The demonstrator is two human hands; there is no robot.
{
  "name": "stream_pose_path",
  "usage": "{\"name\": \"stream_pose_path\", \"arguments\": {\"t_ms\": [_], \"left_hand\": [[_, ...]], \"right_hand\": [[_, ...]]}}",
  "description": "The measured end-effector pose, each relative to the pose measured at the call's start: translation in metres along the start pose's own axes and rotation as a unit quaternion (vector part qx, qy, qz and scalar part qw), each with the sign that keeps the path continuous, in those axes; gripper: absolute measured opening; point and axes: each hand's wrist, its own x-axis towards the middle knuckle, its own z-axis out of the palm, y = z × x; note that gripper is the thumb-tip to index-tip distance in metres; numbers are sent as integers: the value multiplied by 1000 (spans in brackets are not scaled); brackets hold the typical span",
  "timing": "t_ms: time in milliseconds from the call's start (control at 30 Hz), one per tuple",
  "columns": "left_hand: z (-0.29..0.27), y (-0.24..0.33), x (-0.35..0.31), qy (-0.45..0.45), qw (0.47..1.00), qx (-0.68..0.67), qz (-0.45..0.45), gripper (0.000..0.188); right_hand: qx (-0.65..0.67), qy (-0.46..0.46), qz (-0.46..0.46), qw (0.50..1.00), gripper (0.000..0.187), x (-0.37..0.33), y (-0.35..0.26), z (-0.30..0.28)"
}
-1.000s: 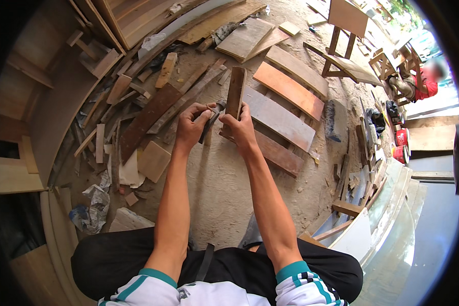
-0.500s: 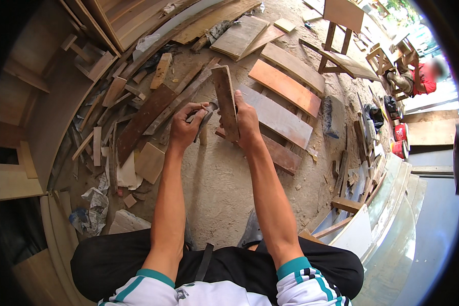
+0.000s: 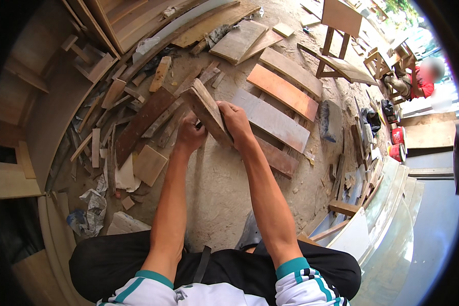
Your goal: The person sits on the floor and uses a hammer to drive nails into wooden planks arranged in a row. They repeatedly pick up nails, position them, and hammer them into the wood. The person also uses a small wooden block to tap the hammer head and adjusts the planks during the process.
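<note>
- The wooden board (image 3: pixel 207 113) is raised between the two hands, above the sandy ground (image 3: pixel 209 204).
- Its long axis slants from far left to near right, the near end beside the right wrist.
- The right hand (image 3: pixel 235 123) is nearer, gripping the board's right side.
- The left hand (image 3: pixel 191 135) curls just left of it, partly hidden – whether it grips anything, I cannot tell.
- Against half a second ago, the board's far end lies further left; the left hand's dark strip is barely discernible.
</note>
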Motion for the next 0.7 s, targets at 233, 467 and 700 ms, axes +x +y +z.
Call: {"name": "stream_pose_path", "arguments": {"t_ms": [233,467,700], "left_hand": [[4,12,3,30,998,40,33,20],[1,11,1,36,987,-148,-49,22],[-4,18,-2,20,984,-164,-59,29]], "right_hand": [[97,22,86,991,31,1,0,-6],[194,-16,148,970,29,-6,-2,-15],[271,-58,178,944,26,-6,4,-19]]}}
